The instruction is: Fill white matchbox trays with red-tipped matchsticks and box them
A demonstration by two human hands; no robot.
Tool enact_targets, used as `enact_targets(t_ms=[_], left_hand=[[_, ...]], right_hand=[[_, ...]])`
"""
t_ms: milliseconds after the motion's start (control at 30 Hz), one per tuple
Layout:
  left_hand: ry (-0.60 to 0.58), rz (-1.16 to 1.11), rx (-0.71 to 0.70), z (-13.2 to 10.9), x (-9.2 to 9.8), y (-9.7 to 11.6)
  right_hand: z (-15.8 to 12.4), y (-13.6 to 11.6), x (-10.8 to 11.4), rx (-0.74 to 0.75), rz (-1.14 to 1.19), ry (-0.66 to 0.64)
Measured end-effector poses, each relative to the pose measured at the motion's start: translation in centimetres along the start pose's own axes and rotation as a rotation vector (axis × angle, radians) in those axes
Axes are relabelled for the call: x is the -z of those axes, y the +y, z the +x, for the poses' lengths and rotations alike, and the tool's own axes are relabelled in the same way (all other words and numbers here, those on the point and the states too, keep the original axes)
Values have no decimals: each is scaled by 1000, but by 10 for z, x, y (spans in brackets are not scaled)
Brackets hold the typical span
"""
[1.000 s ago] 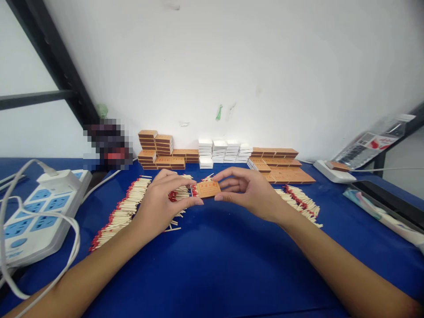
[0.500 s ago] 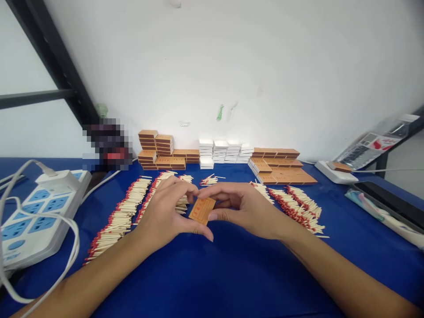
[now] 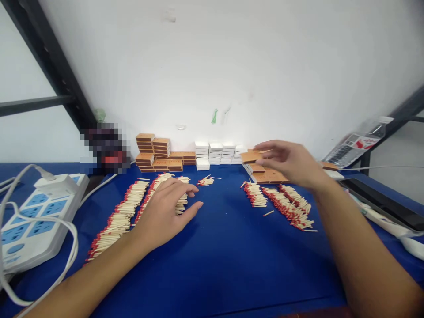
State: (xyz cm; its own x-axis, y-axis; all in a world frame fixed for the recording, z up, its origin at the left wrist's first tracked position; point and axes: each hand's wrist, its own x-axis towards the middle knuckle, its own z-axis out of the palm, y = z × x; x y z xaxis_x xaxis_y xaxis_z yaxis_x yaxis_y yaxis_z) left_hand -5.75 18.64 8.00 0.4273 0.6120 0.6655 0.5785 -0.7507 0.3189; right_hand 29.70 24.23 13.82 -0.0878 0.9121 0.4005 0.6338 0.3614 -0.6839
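Note:
My right hand [image 3: 288, 161] pinches an orange matchbox [image 3: 251, 156] above the right stack of orange boxes [image 3: 270, 176], partly covering that stack. Nothing is in my left hand [image 3: 167, 212]; its fingers are apart, over the blue table beside the left rows of red-headed matches [image 3: 124, 212]. Stacked white trays [image 3: 215, 152] stand against the wall, between the right stack and the left stack of orange boxes [image 3: 161, 165]. A small pile of matches [image 3: 206, 180] lies before the trays. More matches [image 3: 289, 205] lie in rows on the right.
On the left, a white power strip [image 3: 43, 216] with looping cables rests on the blue table [image 3: 225, 265]. At the right are a dark phone [image 3: 380, 205], a plastic bottle [image 3: 357, 143] and a white device. A black frame [image 3: 62, 75] rises at the left.
My right hand has moved right and away from me, taking the orange box to the right stack. My left hand no longer touches the box. A loose match now shows near the right rows.

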Motion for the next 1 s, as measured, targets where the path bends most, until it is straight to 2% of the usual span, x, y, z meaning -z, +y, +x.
enact_targets(t_ms=[67,100,167,233,400,633,1000], left_hand=[[-14,-3,-9,-1,-1,1],[-22,-4,-11,-1,-2,2],[-36,0,-11,-2,-3,2],[-53,6,-8,-2,-4,2],[-112,-2,-3,-4,-4,2],[-115,-1,-17,-4,-4,0],[-120,-5,-16,-5,-6,0]], right_hand=[[3,27,32,-87,-121,155],[3,40,45,-143,-153,193],[1,62,61,-248,-190,199],[0,77,67,-319,-191,139],[3,92,56,-345,-127,31],[8,99,45,-326,-81,7],[13,124,37,-284,-168,0]])
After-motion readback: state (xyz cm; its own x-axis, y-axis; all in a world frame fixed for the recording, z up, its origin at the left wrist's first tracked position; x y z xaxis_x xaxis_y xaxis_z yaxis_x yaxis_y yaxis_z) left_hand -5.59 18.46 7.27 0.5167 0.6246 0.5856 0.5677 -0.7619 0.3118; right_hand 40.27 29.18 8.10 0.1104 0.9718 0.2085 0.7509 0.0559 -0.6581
